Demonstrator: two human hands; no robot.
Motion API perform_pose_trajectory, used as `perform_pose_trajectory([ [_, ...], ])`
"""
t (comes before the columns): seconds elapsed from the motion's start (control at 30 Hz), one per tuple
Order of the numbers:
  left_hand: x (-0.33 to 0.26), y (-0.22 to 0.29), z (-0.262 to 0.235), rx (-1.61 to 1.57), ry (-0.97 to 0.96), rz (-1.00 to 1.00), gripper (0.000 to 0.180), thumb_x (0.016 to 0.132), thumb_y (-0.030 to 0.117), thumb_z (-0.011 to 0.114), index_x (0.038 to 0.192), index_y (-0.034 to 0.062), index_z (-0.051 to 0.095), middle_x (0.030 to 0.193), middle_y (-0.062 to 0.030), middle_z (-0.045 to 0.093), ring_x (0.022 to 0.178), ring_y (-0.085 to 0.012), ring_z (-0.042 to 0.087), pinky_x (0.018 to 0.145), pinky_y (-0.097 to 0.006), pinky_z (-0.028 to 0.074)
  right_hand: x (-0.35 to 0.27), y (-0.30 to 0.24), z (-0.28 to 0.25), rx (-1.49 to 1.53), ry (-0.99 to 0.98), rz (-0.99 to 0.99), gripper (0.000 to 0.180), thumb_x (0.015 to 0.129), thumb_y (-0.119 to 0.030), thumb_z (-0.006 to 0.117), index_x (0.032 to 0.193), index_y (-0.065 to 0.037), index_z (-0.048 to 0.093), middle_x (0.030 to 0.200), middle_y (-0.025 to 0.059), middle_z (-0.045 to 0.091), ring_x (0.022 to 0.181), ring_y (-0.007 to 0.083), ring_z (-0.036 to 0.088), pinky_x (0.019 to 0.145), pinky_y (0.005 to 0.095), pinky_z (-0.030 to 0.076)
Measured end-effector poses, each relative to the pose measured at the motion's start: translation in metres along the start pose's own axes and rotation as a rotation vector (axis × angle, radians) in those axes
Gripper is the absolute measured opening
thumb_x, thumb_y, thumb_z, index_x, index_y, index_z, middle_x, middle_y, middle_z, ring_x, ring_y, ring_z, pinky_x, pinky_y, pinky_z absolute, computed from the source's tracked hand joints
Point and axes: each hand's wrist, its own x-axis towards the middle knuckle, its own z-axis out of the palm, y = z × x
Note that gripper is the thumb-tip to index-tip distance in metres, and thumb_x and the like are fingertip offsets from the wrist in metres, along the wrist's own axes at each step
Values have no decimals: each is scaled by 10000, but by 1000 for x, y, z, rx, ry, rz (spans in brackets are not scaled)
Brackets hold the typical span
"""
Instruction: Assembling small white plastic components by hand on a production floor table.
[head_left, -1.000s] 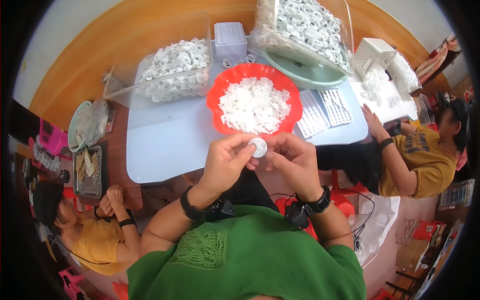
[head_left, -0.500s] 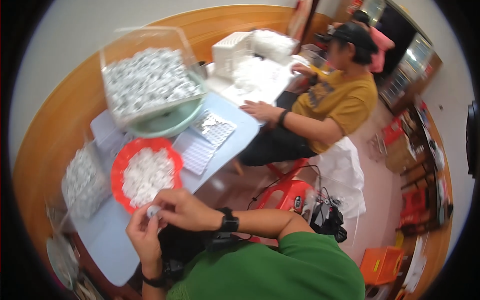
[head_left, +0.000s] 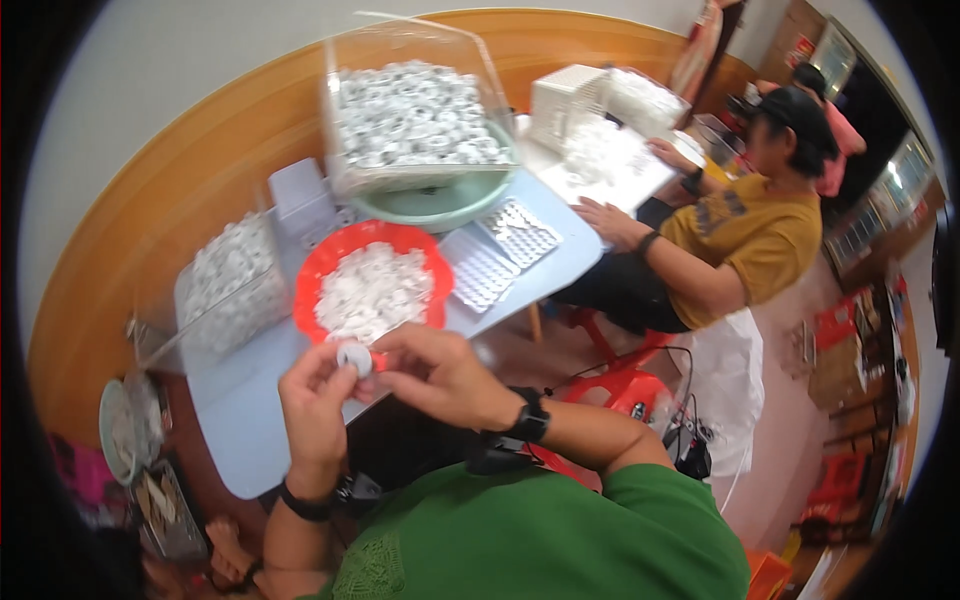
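A small round pale plastic part with a ring-shaped face is pinched in the fingertips of my left hand. My right hand is beside it, thumb and fingers closed close to the part. A small red patch shows at the right fingertips; whether it is a held piece or the bowl's rim I cannot tell. Just beyond both hands stands a red scalloped bowl, heaped with small white plastic pieces.
A clear bin of round white parts rests on a green basin. White trays lie right of the bowl. Another clear container stands left on the blue table. A co-worker sits at right; another person's hand shows lower left.
The view has shifted, so the table and bowl appear further right. My hands have drawn slightly apart, and the part's round face is now exposed between them.
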Motion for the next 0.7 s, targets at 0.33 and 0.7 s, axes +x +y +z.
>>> perform_pose_trajectory([
  [0.33, 95, 62, -149, -207, 301, 26, 237, 905, 85, 570, 1109, -34, 548, 928, -172, 650, 685, -116, 613, 590, -191, 514, 10, 18, -64, -76, 109, 174, 142, 830, -71, 671, 943, 5, 632, 740, 13, 627, 641, 47, 553, 575, 213, 454],
  [0.7, 151, 97, -23, 50, -93, 3, 279, 920, 171, 579, 1131, -11, 576, 898, -89, 639, 717, -89, 574, 615, -192, 468, 20, 23, -92, -31, 180, 280, 143, 838, -80, 660, 929, 27, 632, 732, 16, 625, 603, 48, 551, 528, 196, 452],
])
